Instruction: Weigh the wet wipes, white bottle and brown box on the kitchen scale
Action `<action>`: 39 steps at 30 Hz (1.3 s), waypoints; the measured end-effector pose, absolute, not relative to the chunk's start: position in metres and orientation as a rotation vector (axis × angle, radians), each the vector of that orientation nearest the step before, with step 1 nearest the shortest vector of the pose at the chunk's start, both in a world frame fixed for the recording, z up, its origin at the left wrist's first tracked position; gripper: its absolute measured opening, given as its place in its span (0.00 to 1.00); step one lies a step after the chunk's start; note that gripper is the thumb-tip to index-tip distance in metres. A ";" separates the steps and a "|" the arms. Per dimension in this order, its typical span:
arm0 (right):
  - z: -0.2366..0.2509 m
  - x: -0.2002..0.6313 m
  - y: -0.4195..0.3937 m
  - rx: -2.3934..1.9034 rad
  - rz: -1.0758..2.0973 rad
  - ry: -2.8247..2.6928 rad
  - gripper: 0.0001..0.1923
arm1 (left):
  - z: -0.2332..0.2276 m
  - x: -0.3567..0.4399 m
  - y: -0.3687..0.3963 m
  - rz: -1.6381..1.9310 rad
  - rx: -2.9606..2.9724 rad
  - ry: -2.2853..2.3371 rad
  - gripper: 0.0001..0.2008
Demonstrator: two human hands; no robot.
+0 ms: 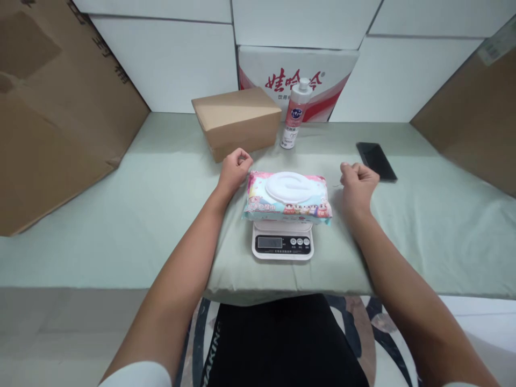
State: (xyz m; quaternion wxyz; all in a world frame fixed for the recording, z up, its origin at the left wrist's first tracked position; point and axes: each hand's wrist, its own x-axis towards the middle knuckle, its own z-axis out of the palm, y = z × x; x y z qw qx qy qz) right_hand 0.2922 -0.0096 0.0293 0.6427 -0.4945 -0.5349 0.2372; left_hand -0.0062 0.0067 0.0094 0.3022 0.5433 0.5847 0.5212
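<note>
The readout on the kitchen scale (282, 242) is too dim to read, and most of its platform is hidden under the wipes pack (287, 196) lying flat on it at centre frame. Print on the pack is too small to make out. The white carton (298, 75) at top centre is partly covered by the bottle (295, 114) in front of it, so its red lettering is cut off.

The left hand (234, 169) is clenched in a loose fist, grasping nothing, resting just beside the pack's left end. The right hand (358, 183) is likewise clenched and empty, near the pack's right end but apart from it. Both forearms extend straight in from the lower frame.

The pack is soft glossy film with a rounded white plastic lid. The scale is white hard plastic with three round buttons. The counter (141, 215) is covered in pale green cloth. A plain brown cardboard box (237, 121) sits behind the left hand; a flat black phone (376, 160) lies at upper right.
</note>
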 end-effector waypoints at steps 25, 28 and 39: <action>0.010 0.286 -0.010 -1.302 0.713 -1.332 0.21 | 0.012 -0.005 0.001 1.380 1.425 1.526 0.06; 0.009 0.286 -0.009 -1.285 0.722 -1.331 0.21 | 0.012 -0.005 0.001 1.372 1.428 1.532 0.06; 0.011 0.286 -0.010 -1.296 0.714 -1.340 0.21 | 0.013 -0.005 0.001 1.378 1.427 1.532 0.05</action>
